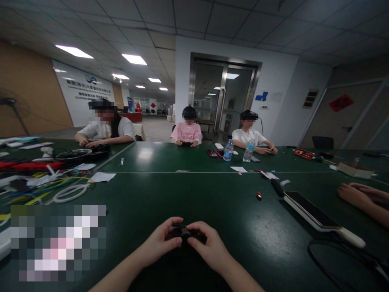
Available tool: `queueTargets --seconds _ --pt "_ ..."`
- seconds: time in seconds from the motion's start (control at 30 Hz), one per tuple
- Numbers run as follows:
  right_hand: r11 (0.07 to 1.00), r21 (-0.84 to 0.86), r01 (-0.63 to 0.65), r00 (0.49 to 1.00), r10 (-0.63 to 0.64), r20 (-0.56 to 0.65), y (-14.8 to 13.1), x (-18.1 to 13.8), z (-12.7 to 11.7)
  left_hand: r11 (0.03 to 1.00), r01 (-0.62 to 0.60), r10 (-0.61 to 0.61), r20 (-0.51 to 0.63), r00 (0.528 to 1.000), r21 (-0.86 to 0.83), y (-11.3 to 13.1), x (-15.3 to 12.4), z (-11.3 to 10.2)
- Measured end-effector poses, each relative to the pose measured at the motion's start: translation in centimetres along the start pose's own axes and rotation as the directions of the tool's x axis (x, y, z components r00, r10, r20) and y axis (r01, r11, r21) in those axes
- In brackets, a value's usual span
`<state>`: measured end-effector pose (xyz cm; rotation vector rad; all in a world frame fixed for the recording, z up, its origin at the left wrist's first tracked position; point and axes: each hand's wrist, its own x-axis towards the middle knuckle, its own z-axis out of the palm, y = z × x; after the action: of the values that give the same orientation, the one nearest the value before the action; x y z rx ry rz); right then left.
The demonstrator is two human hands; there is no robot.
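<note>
Both my hands meet low in the middle of the view over a dark green table (194, 194). My left hand (159, 243) and my right hand (208, 245) are closed around a small dark object (182, 232) held between thumbs and fingers. Most of that object is hidden by my fingers, so I cannot name it. My forearms rest near the table's front edge.
A phone (311, 210) lies right of my hands, beside a black cable (334, 259). A small red item (258, 196) sits ahead. Coloured wires (45, 184) clutter the left. Three people sit across the table with two water bottles (228, 150). Another person's hands (361, 194) rest at right.
</note>
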<state>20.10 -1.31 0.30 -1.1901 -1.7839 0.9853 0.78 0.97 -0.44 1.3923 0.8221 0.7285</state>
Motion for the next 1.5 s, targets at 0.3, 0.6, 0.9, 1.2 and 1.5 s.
queueTargets --seconds 0.3,0.6,0.9,1.2,1.5 --pt "0.999 0.029 -0.018 1.0 0.018 -0.005 0.2 0.0 0.1 0.999 -0.023 0.022 0.033 0.999 0.026 0.2 0.1 -0.1" --pt "0.998 0.068 0.002 1.0 -0.003 0.012 0.2 0.0 0.0 0.999 -0.043 0.042 0.032 0.999 0.032 0.1 0.1 -0.1" --pt "0.997 0.072 -0.019 1.0 0.017 0.025 0.3 0.1 -0.1 0.997 -0.045 0.043 0.036 0.998 0.068 -0.1 0.2 -0.2" --pt "0.998 0.062 -0.011 1.0 0.01 0.021 0.4 0.1 0.0 0.999 -0.039 0.039 0.009 0.999 -0.006 -0.9 0.3 -0.6" --pt "0.998 0.056 0.01 1.0 -0.01 0.009 0.6 0.0 0.2 0.999 -0.04 0.04 0.028 0.999 0.021 -0.3 0.3 -0.2"
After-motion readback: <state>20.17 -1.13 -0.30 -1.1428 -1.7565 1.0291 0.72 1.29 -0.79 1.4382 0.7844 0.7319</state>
